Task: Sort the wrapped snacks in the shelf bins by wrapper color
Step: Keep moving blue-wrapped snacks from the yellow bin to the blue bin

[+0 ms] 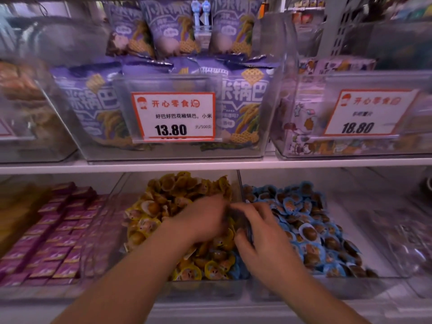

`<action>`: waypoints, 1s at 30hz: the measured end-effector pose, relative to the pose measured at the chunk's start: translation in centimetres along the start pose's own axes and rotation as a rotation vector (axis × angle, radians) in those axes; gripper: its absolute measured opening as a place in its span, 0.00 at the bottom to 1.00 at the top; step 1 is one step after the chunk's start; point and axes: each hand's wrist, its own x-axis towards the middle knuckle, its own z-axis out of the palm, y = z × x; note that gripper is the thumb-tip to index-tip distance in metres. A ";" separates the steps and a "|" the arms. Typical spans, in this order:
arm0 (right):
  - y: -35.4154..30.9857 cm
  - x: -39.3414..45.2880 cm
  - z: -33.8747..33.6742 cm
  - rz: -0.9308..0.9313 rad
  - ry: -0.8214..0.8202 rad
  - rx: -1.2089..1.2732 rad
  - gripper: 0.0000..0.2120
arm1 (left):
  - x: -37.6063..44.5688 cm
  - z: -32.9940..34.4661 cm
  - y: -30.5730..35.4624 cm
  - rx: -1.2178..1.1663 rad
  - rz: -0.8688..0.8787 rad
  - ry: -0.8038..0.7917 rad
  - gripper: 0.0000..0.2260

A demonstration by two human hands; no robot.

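You are picking strays out: both your hands, left hand [205, 220] and right hand [261, 232], sit together at the clear wall between the yellow-wrapped round snacks [177, 195] and blue-wrapped round snacks [311, 220], too blurry to tell what they hold; next, move the blue ones [235, 268] lying in the yellow bin's front corner.

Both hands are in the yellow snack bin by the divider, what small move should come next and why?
Probably pick out the blue-wrapped snacks lying at the front right corner of the yellow bin and move them over the divider to the blue bin, since they are the wrong color there.
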 end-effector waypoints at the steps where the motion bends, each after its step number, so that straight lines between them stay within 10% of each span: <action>1: 0.0 0.0 0.0 -0.003 0.002 0.004 0.23 | 0.7 0.9 0.1 0.006 0.006 -0.067 0.17; 13: 0.2 0.1 0.0 -0.017 0.006 0.025 0.23 | 3.1 2.2 -0.5 0.079 -0.007 -0.148 0.21; 19: 0.3 0.2 0.0 -0.025 0.022 0.010 0.23 | -0.8 1.0 -3.1 -0.185 -0.013 0.129 0.07; 22: 0.5 0.2 0.1 -0.023 0.028 0.005 0.23 | -3.0 -0.1 -3.0 -0.661 -0.133 0.399 0.01; 26: -0.1 0.0 -0.3 -0.028 0.094 0.022 0.23 | -6.4 -1.6 -0.3 -1.889 -0.314 0.501 0.11; 30: -2.2 -0.8 -1.5 -0.098 0.340 0.167 0.16 | -8.3 -1.0 2.2 -2.089 -0.414 0.479 0.16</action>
